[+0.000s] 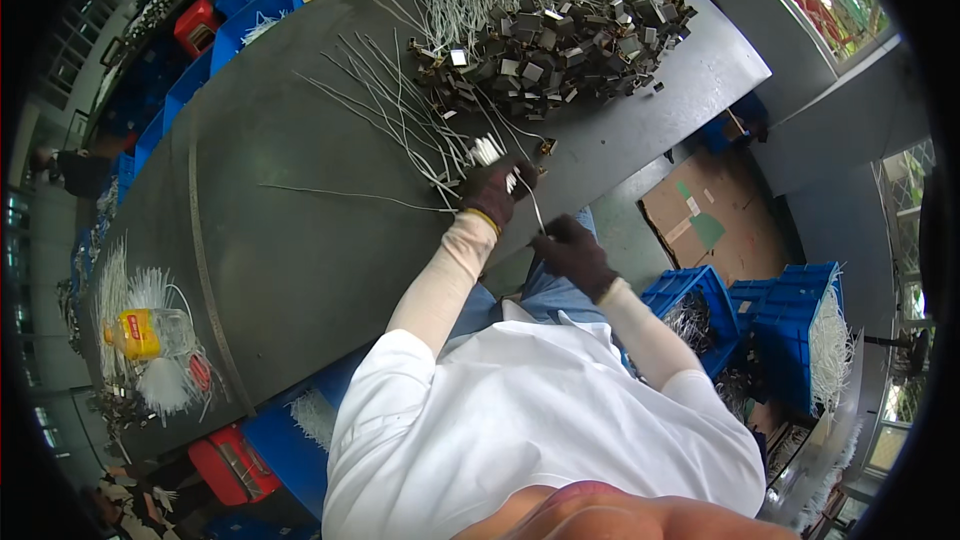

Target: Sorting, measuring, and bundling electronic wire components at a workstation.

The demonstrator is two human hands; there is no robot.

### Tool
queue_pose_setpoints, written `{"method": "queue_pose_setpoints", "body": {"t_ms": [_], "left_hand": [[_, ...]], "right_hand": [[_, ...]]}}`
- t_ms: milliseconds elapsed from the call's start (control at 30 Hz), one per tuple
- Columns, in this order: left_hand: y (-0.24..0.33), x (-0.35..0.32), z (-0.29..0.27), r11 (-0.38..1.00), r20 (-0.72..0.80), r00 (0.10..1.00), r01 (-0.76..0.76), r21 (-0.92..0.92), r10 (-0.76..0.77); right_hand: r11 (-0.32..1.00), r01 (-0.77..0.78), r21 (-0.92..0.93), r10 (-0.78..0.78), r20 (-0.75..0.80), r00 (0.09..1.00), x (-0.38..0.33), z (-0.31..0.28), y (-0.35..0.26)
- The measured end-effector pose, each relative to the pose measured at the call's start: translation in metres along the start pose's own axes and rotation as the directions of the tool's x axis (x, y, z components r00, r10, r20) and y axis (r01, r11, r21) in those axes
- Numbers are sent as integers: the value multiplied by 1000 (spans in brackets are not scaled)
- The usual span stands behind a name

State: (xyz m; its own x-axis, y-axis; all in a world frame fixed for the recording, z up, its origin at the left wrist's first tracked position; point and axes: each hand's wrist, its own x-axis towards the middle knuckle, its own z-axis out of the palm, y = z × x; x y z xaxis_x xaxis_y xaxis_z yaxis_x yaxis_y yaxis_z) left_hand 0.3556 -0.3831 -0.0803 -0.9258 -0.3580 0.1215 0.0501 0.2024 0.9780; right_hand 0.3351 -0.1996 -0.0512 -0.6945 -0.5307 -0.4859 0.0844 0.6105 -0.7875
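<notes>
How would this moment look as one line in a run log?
left hand: gloved, holds bundle of white wires | right hand: gloved, pinches one white wire | table: pile of metal clips

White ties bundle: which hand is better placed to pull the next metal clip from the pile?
Probably the left hand: it grips the white ties bundle beside the metal clip pile. The right hand sits nearer the table edge, pinching one tie.

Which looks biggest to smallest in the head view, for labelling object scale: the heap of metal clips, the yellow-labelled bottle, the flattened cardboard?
1. heap of metal clips, spread widest across the grey table.
2. flattened cardboard on the floor, farther off, so its true rank is unsure.
3. yellow-labelled bottle, clearly smallest.
</notes>
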Motion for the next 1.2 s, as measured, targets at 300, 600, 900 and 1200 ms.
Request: {"method": "queue_pose_setpoints", "body": {"t_ms": [300,600,900,1200], "left_hand": [[-73,62,-43,943,-86,988,-96,319,129],[-106,74,-84,976,-278,937,-190,104,212],[-18,68,-78,273,-112,875,23,-962,-470],[-1,39,-78,339,-12,945,105,-935,-327]], "right_hand": [[952,-180,246,126,219,968,-127,-103,171],[985,-157,73,143,165,976,-133,-108,207],[979,-157,133,136,149,979,-139,-120,210],[965,-141,220,110,149,983,-115,-110,211]]}}
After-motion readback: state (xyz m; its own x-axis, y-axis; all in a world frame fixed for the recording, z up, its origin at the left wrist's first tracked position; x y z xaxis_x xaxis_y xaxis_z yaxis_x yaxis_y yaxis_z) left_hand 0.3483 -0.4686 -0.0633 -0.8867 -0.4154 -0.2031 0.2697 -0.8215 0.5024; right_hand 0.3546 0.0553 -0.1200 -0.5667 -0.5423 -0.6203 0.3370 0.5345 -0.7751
